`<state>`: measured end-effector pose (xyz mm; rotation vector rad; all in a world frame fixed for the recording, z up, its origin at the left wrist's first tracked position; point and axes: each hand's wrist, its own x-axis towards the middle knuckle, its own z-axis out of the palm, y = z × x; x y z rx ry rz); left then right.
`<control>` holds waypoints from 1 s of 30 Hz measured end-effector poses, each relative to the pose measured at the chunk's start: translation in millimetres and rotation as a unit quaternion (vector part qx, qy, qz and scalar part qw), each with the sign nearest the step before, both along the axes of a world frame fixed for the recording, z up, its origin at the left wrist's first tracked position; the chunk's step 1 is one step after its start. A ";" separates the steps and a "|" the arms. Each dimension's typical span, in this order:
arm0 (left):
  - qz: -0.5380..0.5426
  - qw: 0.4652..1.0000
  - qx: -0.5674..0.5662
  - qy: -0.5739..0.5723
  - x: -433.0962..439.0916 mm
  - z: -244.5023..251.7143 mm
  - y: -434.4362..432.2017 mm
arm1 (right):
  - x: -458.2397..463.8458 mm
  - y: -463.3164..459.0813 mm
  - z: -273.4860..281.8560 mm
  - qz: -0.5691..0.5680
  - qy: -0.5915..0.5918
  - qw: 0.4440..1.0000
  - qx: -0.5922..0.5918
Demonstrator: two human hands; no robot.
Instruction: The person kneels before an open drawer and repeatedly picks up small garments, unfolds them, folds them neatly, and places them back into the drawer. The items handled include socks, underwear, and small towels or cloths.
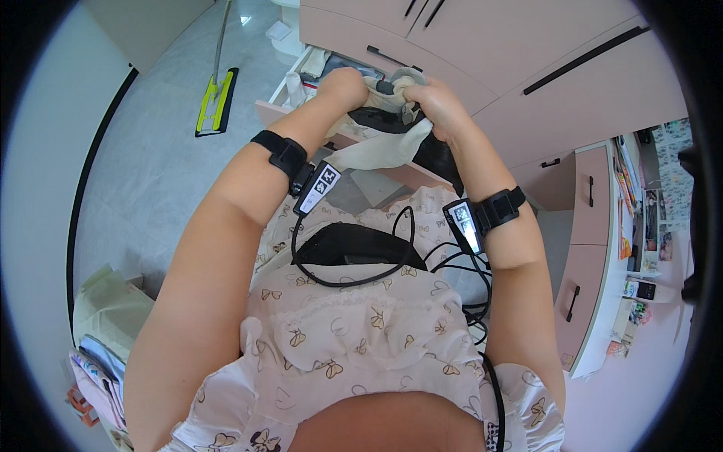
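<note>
Both my hands are raised over an open pink-fronted drawer (270, 112). My left hand (343, 90) is closed on one side of a cream and grey sock (387, 99). On the other side my right hand (438, 107) pinches the same bunched fabric. A long white sock (384, 151) hangs below my hands, and black fabric (440, 161) droops beneath my right hand. Folded garments (315, 63) lie inside the drawer, partly hidden by my left hand. Straps with small cabled devices sit on both forearms.
Pink cabinet fronts (559, 68) with black handles rise beyond the drawer. A flat mop (217, 107) stands on the grey floor at the left. Folded clothes (99, 378) are piled at lower left. Shelves with books (624, 198) stand at the right. Black cables (480, 305) loop across my lap.
</note>
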<state>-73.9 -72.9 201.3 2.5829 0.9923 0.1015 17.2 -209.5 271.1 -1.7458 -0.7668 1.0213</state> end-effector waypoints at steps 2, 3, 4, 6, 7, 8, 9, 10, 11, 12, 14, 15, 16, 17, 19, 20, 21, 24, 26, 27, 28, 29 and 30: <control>-0.029 1.000 0.007 -0.004 0.5 5.7 -5.1 | -0.8 0.4 1.2 0.033 -0.048 0.998 -0.030; -0.041 0.999 0.009 -0.009 0.9 8.8 -7.9 | -1.1 0.9 1.1 0.049 -0.085 0.994 -0.042; -0.048 0.999 0.011 -0.006 1.0 11.9 -10.2 | -1.2 0.8 0.7 0.060 -0.125 0.989 -0.052; -0.061 0.998 0.017 -0.008 1.6 17.4 -13.9 | 0.2 1.2 -0.9 0.075 -0.249 0.962 -0.084; -0.058 0.998 0.005 -0.030 1.7 19.9 -15.2 | 1.6 0.2 -2.3 0.094 -0.307 0.943 -0.087; -0.055 0.997 -0.005 -0.053 1.6 22.3 -16.2 | 4.0 1.6 -3.6 0.081 -0.357 0.921 -0.137; -0.052 0.996 -0.014 -0.076 1.4 24.4 -17.3 | 7.3 4.3 -4.7 0.081 -0.401 0.895 -0.175; -0.061 0.992 -0.061 -0.094 2.3 27.1 -18.9 | 11.4 5.2 -5.8 0.080 -0.446 0.864 -0.217; -0.070 0.986 -0.107 -0.111 3.9 29.9 -21.3 | 15.7 4.6 -7.4 0.071 -0.446 0.858 -0.245; -0.078 0.977 -0.154 -0.128 4.9 32.4 -24.3 | 19.6 4.0 -9.5 0.062 -0.447 0.848 -0.277; -0.078 0.856 -0.431 -0.274 5.9 36.1 -33.5 | 25.4 2.1 -14.2 0.045 -0.450 0.839 -0.303; -0.069 0.763 -0.553 -0.327 5.4 36.8 -38.5 | 27.1 0.5 -16.4 0.036 -0.453 0.840 -0.297; -0.071 0.758 -0.577 -0.294 6.5 39.4 -38.4 | 28.5 -0.4 -17.0 0.028 -0.454 0.840 -0.298; -0.058 0.740 -0.596 -0.307 5.6 38.8 -41.3 | 29.2 -1.1 -16.3 0.030 -0.452 0.842 -0.293; -0.053 0.695 -0.633 -0.338 5.6 35.9 -44.0 | 28.0 -2.4 -10.5 0.032 -0.445 0.842 -0.303; -0.037 0.753 -0.585 -0.299 5.1 34.0 -41.7 | 27.0 -2.8 -4.9 0.031 -0.440 0.850 -0.287; -0.038 0.800 -0.536 -0.267 3.4 31.9 -36.9 | 26.0 -2.4 2.7 0.029 -0.436 0.856 -0.277; -0.052 0.957 -0.267 -0.101 4.5 28.6 -22.4 | 11.4 -1.2 18.9 0.032 -0.474 0.859 -0.189; -0.061 0.979 -0.193 0.008 6.1 28.1 -15.4 | 2.1 1.9 26.3 0.033 -0.486 0.862 -0.141; -0.065 0.968 -0.236 0.047 6.0 27.5 -13.4 | -1.1 3.5 29.1 0.033 -0.478 0.867 -0.134; -0.069 0.955 -0.279 0.079 5.1 26.2 -11.8 | -3.2 4.2 31.5 0.042 -0.468 0.875 -0.114; -0.074 0.911 -0.405 -0.001 -1.5 21.6 -11.0 | -2.7 4.4 35.4 0.028 -0.432 0.894 -0.116; -0.079 0.845 -0.522 -0.087 -12.6 14.5 -10.3 | -0.3 5.0 40.8 0.023 -0.393 0.913 -0.105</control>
